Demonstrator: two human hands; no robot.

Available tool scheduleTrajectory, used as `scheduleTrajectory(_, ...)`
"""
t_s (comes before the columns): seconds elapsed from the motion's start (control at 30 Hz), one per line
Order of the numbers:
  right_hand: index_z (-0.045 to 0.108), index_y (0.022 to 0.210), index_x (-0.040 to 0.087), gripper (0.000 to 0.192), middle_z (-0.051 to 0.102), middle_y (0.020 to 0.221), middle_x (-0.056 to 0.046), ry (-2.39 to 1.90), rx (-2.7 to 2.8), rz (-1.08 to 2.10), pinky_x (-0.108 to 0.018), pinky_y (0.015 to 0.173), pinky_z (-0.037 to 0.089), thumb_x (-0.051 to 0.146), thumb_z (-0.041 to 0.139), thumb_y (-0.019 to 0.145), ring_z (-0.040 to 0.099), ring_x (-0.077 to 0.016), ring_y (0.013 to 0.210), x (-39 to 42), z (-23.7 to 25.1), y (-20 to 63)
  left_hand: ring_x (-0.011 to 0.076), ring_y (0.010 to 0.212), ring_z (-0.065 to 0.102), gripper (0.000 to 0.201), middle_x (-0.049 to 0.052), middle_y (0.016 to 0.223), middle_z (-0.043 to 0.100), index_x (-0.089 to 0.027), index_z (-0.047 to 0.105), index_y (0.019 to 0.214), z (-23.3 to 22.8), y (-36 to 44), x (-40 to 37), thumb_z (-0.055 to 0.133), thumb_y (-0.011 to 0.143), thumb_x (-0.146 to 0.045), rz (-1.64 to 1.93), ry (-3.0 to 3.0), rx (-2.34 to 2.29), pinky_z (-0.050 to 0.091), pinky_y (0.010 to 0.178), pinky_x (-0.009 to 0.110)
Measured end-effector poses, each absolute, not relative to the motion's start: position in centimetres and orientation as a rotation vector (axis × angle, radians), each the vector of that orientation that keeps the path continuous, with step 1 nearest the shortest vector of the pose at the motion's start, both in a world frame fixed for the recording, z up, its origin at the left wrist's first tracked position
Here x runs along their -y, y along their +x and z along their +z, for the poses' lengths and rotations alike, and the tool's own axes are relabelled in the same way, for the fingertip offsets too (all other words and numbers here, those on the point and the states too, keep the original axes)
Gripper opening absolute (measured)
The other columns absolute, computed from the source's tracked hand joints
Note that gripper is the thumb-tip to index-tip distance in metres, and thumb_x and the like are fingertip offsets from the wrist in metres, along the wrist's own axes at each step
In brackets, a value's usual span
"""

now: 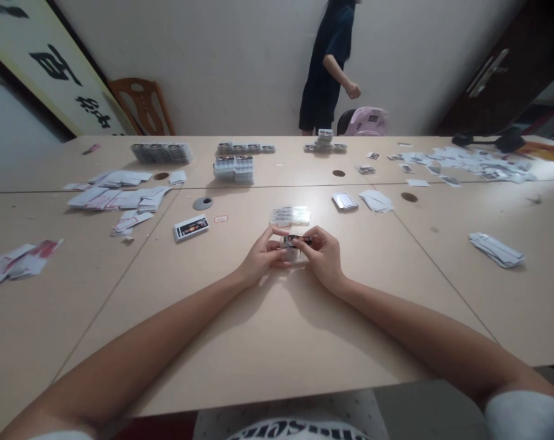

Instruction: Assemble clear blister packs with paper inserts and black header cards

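Between my two hands is a small clear plastic case (291, 253) with a dark printed card (299, 240) at its top. My left hand (263, 253) is closed round the left side of the case. From the right, my right hand (323, 253) pinches the dark card with thumb and fingers. Just beyond my fingers lies a group of clear cases (290, 215) on the table. To the left of them rests a stack of cards with a black picture (191, 228). What the case contains is too small to make out.
White paper slips (116, 198) lie in piles at the left, and more scattered cards (465, 164) at the far right. Stacked cases (233, 170) stand toward the back. Cable holes (409, 197) pierce the table (350, 342). A person (329, 67) stands behind it near a pink bag (369, 121).
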State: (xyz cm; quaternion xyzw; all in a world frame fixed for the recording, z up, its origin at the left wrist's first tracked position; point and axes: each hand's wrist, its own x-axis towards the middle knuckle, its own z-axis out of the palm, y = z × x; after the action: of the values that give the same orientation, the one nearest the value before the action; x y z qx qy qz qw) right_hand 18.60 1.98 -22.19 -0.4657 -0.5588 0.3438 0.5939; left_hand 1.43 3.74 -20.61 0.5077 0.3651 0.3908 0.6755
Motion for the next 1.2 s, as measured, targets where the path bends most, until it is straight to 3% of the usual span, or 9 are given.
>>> scheduleTrajectory(0.1,0.054,0.069,0.022,0.031,0.055,0.061,0.004,-1.108,1.318,0.765,-0.027,0.054,0.037,0.039,0.077,0.082,0.048,-0.0131,0.055,-1.89,-22.08,18.63,0.0161,0.075,0.068,0.049,-0.001,0.077,0.068,-0.02,0.054,0.108,-20.65,1.41,-3.8,0.084,0.07,-0.029,0.861,1.14,-0.814,0.061,0.074,0.035)
scheduleTrajectory(0.27,0.056,0.068,0.022,0.029,0.056,0.062,0.005,-1.147,1.338,0.72,-0.026,0.053,0.033,0.036,0.077,0.082,0.043,-0.012,0.054,-1.78,-21.91,18.54,0.0171,0.08,0.07,0.049,0.004,0.088,0.073,-0.02,0.054,0.112,-20.57,1.26,-3.88,0.081,0.071,-0.024,0.835,1.134,-0.809,0.059,0.077,0.034)
scheduleTrajectory(0.4,0.057,0.068,0.022,0.027,0.058,0.063,0.004,-1.186,1.355,0.699,-0.026,0.053,0.032,0.035,0.076,0.081,0.043,-0.0123,0.054,-1.62,-21.79,18.49,0.0185,0.081,0.07,0.051,0.005,0.09,0.073,-0.019,0.056,0.114,-20.64,1.15,-4.07,0.076,0.068,-0.018,0.829,1.127,-0.801,0.059,0.077,0.035)
scheduleTrajectory(0.6,0.057,0.067,0.022,0.027,0.06,0.062,0.003,-1.215,1.364,0.691,-0.027,0.054,0.034,0.037,0.076,0.08,0.045,-0.0128,0.054,-1.3,-21.48,18.46,0.0206,0.085,0.069,0.045,0.005,0.088,0.07,-0.02,0.056,0.114,-20.53,1.15,-4.21,0.072,0.072,-0.023,0.832,1.116,-0.805,0.06,0.076,0.038)
scheduleTrajectory(0.83,0.058,0.068,0.022,0.024,0.063,0.063,0.003,-1.262,1.343,0.704,-0.027,0.053,0.036,0.035,0.075,0.079,0.047,-0.0129,0.052,-1.3,-21.27,18.32,0.015,0.068,0.064,0.048,-0.002,0.075,0.065,-0.021,0.055,0.114,-20.65,1.02,-4.41,0.061,0.066,-0.015,0.832,1.07,-0.762,0.06,0.074,0.038)
scheduleTrajectory(1.0,0.059,0.068,0.022,0.025,0.064,0.065,0.003,-1.289,1.344,0.691,-0.027,0.055,0.036,0.037,0.076,0.08,0.047,-0.0132,0.054,-1.28,-21.33,18.39,0.0204,0.085,0.07,0.038,0.006,0.093,0.072,-0.02,0.055,0.113,-20.59,1.12,-4.32,0.071,0.08,-0.03,0.829,1.112,-0.809,0.06,0.074,0.036)
scheduleTrajectory(1.2,0.059,0.068,0.023,0.026,0.065,0.065,0.002,-1.278,1.339,0.69,-0.027,0.055,0.036,0.038,0.076,0.08,0.046,-0.0135,0.054,-1.27,-21.35,18.4,0.022,0.085,0.072,0.047,0.008,0.098,0.072,-0.02,0.056,0.113,-20.61,1.1,-4.36,0.078,0.079,-0.044,0.828,1.124,-0.783,0.061,0.073,0.037)
